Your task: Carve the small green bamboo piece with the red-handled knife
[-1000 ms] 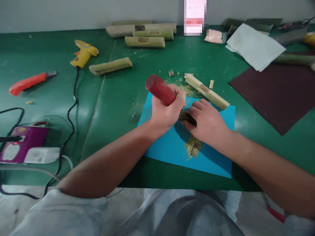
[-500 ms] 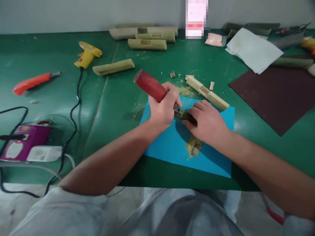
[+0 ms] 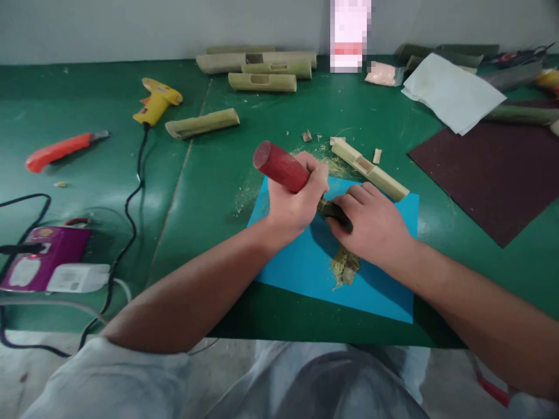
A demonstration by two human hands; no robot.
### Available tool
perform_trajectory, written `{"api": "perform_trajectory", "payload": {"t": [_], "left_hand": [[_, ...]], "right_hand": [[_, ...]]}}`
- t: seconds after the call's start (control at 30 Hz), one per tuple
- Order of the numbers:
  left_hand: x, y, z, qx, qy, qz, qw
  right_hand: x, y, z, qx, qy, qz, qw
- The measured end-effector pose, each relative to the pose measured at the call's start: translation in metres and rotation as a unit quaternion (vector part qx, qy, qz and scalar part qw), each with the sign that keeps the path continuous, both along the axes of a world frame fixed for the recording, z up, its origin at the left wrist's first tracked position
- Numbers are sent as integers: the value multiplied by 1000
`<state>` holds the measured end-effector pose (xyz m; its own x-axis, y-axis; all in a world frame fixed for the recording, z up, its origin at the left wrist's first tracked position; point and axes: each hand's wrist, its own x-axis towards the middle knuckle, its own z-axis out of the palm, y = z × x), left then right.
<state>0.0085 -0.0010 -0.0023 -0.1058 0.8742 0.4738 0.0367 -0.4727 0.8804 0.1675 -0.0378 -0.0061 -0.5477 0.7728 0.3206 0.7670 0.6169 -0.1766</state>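
Observation:
My left hand [image 3: 294, 195] is closed around the thick, round red wooden handle [image 3: 282, 166] of a tool, whose working end is hidden behind the fingers. The handle tilts up to the left. Fingers of my right hand [image 3: 371, 218] grip a dark piece of bamboo [image 3: 336, 212], which reaches toward the left hand; the tool's hidden end seems to meet it there. Both hands are above a blue sheet [image 3: 297, 265]. Below the right hand, a small heap of yellowish shavings [image 3: 345, 267] with a chip lies on the sheet. A notched bamboo piece [image 3: 384, 178] lies just beyond.
On the green table [image 3: 209, 186] lie a glue gun [image 3: 155, 102], a red-handled knife [image 3: 59, 152], a purple box [image 3: 48, 250] with cables, several bamboo tubes [image 3: 266, 82] at the back, a dark brown sheet [image 3: 489, 174] and white paper [image 3: 452, 93].
The left hand and the red-handled tool moved left and back, then returned right and forward toward the bamboo piece. My right hand keeps its grip. The view has shifted slightly.

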Motion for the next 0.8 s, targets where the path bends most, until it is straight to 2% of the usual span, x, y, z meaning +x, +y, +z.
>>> {"api": "perform_trajectory", "payload": {"t": [0.23,0.8], "left_hand": [[1,0,-4,4,16,15,1000],[5,1,-2,-12,-6,0,1000]], "right_hand": [[0,2,-3,3,10,0,1000],[-1,3,-3,-24,-7,-2,1000]]}}
